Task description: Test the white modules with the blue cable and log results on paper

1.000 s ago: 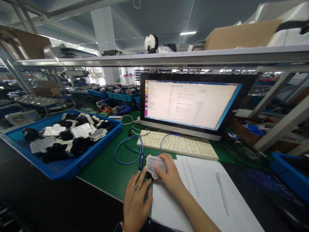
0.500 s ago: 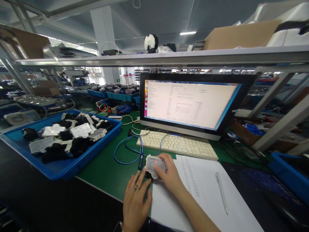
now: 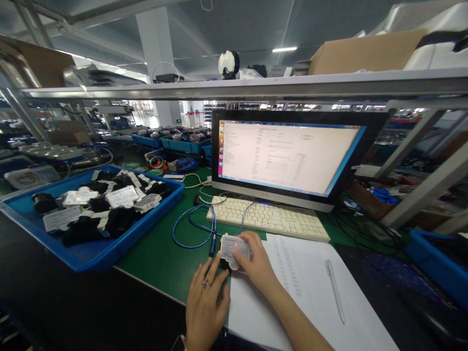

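A pale grey plastic device (image 3: 228,245) with printed text and a lit red light is in my right hand (image 3: 254,261). The thumb lies across its face and the fingers wrap its far right edge. My left hand (image 3: 207,297) rests palm down on the green mat just left of it, fingers stretched out, a ring on one finger. Its fingertips reach the device's lower left side; whether they touch is hard to tell. A looped blue cable (image 3: 175,228) lies beyond the left hand, its dark connector (image 3: 212,243) beside the device.
A blue tray (image 3: 86,263) with several similar devices stands at left. A keyboard (image 3: 270,222) lies before a lit monitor (image 3: 285,156). On the right are printed paper (image 3: 310,292), a pen (image 3: 335,291) and a dark mouse pad (image 3: 387,282). A shelf (image 3: 256,87) spans above.
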The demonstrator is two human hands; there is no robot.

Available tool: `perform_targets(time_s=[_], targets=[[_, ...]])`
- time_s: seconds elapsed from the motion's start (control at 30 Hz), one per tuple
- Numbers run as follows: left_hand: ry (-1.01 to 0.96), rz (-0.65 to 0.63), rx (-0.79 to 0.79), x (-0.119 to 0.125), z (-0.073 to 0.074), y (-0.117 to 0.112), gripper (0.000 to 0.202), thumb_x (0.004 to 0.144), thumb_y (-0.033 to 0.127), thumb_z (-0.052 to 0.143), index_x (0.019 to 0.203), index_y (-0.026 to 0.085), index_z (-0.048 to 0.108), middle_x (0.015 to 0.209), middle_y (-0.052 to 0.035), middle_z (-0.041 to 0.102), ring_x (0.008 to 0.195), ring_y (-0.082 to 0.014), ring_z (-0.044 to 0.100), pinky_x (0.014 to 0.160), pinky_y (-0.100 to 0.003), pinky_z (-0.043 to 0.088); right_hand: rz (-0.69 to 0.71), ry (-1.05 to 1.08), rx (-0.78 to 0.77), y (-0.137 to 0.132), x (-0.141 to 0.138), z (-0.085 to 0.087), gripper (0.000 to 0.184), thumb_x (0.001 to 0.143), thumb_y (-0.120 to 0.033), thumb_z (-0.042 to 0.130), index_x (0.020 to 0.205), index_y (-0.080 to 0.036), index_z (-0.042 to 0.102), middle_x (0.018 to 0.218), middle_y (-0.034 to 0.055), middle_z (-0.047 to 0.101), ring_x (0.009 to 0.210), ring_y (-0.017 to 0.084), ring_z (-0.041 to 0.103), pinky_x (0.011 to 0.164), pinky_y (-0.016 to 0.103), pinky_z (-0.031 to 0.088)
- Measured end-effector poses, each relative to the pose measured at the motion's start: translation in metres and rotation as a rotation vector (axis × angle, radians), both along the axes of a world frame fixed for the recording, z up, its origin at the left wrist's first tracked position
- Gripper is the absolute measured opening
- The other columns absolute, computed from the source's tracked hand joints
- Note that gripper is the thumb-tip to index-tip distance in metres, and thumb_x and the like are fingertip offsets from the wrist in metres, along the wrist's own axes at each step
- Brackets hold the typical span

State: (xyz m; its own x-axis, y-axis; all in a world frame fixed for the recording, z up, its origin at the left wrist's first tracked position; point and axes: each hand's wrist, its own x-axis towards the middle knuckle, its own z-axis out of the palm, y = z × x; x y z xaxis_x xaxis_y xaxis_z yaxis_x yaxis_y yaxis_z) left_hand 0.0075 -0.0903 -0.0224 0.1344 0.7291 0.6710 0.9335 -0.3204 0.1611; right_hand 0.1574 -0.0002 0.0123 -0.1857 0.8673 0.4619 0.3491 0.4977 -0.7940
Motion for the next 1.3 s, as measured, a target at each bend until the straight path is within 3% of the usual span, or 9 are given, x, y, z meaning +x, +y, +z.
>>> perform_targets(time_s=[1.07,1.2,1.3], targets=[[-0.001,0.0,-0.02,0.0015,0.0002,0.0006,0.033,0.083,0.014,0.046,0.112,0.024,0.058,0.136,-0.0053,0.048,0.124,-0.0265,0.044,0.098,-0.046,0.042,0.016,-0.036,0.032,-0.0022,0.0003,0.0013,0.022,0.084,-0.033,0.053,0.102,-0.021,0.053,0.104,0.0073,0.051,0.099,0.022,0.052,0.087,0.035,0.044],[-0.102,-0.024,-0.026,0.0012,0.0012,0.0001,0.032,0.084,0.016,0.047,0.113,0.024,0.056,0.132,-0.0061,0.052,0.124,-0.0266,0.044,0.098,-0.046,0.043,0.029,-0.034,0.047,-0.0015,0.001,-0.0015,0.021,0.087,-0.034,0.047,0.104,-0.021,0.052,0.104,0.0074,0.051,0.1,0.022,0.051,0.088,0.035,0.043],[-0.324,-0.001,-0.058,-0.0067,0.0083,0.006,0.025,0.085,0.023,0.047,0.108,0.019,0.056,0.116,-0.0101,0.06,0.11,-0.0247,0.055,0.088,-0.041,0.049,0.048,-0.026,0.055,-0.001,0.0023,-0.0033,0.024,0.091,-0.036,0.04,0.105,-0.021,0.051,0.105,0.0077,0.051,0.102,0.022,0.05,0.09,0.036,0.042]])
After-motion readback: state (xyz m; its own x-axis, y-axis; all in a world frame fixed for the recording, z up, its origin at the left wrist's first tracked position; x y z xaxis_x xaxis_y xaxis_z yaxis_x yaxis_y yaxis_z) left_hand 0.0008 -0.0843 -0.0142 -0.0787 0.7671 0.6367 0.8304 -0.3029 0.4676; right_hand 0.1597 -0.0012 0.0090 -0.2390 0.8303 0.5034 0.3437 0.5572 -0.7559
